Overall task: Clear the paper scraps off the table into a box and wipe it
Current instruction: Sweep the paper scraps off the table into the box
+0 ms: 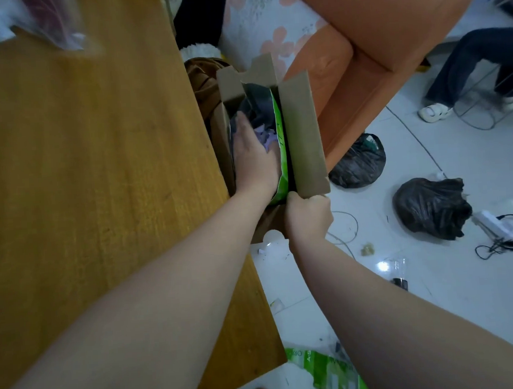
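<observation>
An open cardboard box point(302, 131) is held just off the right edge of the wooden table point(83, 175). A green and white bag point(281, 150) lines its inside, with pale purple paper scraps point(266, 138) on dark contents. My left hand point(253, 155) reaches into the box, fingers spread flat, resting on the scraps. My right hand point(307, 213) grips the near corner of the box's right flap. Whether the left hand holds any scrap is hidden.
An orange sofa point(359, 37) stands behind the box. Two black rubbish bags point(358, 164) point(430, 207), cables and a power strip point(497, 227) lie on the white floor. A seated person's legs point(475, 66) are at far right. Plastic bags point(28, 22) sit at the table's far corner.
</observation>
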Motion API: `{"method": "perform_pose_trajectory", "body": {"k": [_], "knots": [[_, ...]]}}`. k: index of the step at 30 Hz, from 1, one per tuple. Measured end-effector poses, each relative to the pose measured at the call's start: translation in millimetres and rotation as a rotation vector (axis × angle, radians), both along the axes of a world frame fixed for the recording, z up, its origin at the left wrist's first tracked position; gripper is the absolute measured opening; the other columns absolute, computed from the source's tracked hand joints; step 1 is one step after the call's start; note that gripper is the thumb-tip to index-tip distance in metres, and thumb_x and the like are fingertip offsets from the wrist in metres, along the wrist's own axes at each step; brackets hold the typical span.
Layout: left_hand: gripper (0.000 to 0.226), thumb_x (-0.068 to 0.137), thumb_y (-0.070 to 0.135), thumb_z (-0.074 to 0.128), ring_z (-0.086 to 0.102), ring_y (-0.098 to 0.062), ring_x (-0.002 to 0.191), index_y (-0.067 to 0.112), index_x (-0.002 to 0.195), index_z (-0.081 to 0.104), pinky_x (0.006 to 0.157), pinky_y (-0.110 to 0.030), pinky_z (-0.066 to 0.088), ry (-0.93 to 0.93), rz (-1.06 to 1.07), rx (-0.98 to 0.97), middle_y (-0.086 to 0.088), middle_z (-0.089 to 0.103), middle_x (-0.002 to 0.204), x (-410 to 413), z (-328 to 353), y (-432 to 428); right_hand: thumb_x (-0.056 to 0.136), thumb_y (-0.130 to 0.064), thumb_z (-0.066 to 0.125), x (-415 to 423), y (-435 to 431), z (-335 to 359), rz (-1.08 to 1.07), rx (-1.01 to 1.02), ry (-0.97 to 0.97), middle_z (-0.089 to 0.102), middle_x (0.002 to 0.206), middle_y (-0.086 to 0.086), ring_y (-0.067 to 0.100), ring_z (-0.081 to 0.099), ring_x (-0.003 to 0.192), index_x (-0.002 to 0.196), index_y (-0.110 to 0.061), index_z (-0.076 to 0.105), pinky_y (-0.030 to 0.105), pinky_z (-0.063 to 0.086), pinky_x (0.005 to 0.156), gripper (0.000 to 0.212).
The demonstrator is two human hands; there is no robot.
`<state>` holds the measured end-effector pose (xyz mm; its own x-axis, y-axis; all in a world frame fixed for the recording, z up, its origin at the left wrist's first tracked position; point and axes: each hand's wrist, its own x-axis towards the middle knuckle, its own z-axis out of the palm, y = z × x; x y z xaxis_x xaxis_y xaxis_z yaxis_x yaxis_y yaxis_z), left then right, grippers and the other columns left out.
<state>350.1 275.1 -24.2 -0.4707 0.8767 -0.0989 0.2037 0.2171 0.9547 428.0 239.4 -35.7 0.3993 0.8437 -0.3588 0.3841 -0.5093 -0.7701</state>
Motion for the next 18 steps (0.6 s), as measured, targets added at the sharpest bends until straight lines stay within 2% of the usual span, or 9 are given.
{"method": "perform_pose_trajectory", "body": {"k": [2, 4, 7, 10, 14, 16, 18], "knots": [[0.061, 0.098, 0.021, 0.041, 0.016, -0.019, 0.145, 0.014, 0.15, 0.009, 0.106, -0.016, 0.016, 0.068, 0.054, 0.028, -0.006, 0.014, 0.159, 3.8, 1.2, -2.7, 0.08, -0.015, 0.053, 7.1, -0.4, -6.8, -0.001, -0.004, 0.018, 0.054, 0.083, 0.01, 0.034, 0.054, 0.088, 0.08, -0.009, 0.047, 0.04, 0.05, 0.082, 0.008], [0.051, 0.1, 0.023, 0.035, 0.019, -0.017, 0.144, 0.014, 0.148, 0.02, 0.102, -0.012, 0.015, 0.059, 0.091, 0.032, -0.004, 0.02, 0.157, 7.7, 4.5, -4.6, 0.081, -0.016, 0.053, 15.3, -1.8, -10.1, -0.008, -0.017, 0.035, 0.054, 0.085, 0.011, 0.035, 0.055, 0.091, 0.08, -0.009, 0.047, 0.042, 0.05, 0.085, 0.009], [0.042, 0.1, 0.023, 0.031, 0.033, -0.016, 0.139, 0.016, 0.141, 0.038, 0.112, -0.025, 0.024, -0.031, 0.148, 0.05, -0.003, 0.038, 0.149, 9.3, 8.3, -5.9, 0.081, -0.016, 0.053, 26.9, -4.3, -14.1, -0.057, -0.063, 0.097, 0.046, 0.071, 0.003, 0.031, 0.051, 0.084, 0.074, -0.011, 0.045, 0.038, 0.046, 0.077, 0.012], [0.04, 0.099, 0.026, 0.034, 0.044, -0.017, 0.129, 0.02, 0.138, 0.043, 0.1, -0.027, 0.034, -0.16, 0.141, -0.039, 0.0, 0.048, 0.14, 14.4, 7.1, -10.1, 0.082, -0.017, 0.055, 35.8, -9.7, -18.7, -0.121, -0.11, 0.214, 0.045, 0.071, 0.002, 0.029, 0.049, 0.082, 0.067, -0.018, 0.039, 0.035, 0.043, 0.073, 0.022], [0.038, 0.093, 0.035, 0.04, 0.054, -0.019, 0.112, 0.023, 0.126, 0.053, 0.101, -0.042, 0.042, -0.356, 0.142, -0.052, 0.003, 0.058, 0.118, 27.1, 5.3, -12.6, 0.081, -0.016, 0.056, 44.1, -18.3, -29.8, -0.19, -0.16, 0.294, 0.045, 0.073, 0.002, 0.029, 0.049, 0.083, 0.068, -0.018, 0.037, 0.039, 0.047, 0.078, 0.023], [0.037, 0.086, 0.039, 0.043, 0.058, -0.025, 0.111, 0.025, 0.117, 0.058, 0.099, -0.048, 0.045, -0.419, 0.135, -0.085, -0.003, 0.063, 0.118, 30.8, -1.9, -6.8, 0.081, -0.015, 0.055, 50.5, -23.0, -37.6, -0.215, -0.182, 0.309, 0.046, 0.073, 0.003, 0.028, 0.049, 0.08, 0.069, -0.017, 0.039, 0.037, 0.045, 0.072, 0.021], [0.034, 0.084, 0.033, 0.042, 0.06, -0.025, 0.107, 0.029, 0.113, 0.06, 0.094, -0.045, 0.049, -0.36, 0.078, -0.123, -0.003, 0.064, 0.116, 37.9, -6.5, -8.1, 0.08, -0.015, 0.055, 60.0, -26.9, -44.8, -0.227, -0.202, 0.325, 0.048, 0.075, 0.005, 0.028, 0.049, 0.076, 0.07, -0.014, 0.041, 0.031, 0.042, 0.062, 0.017]]}}
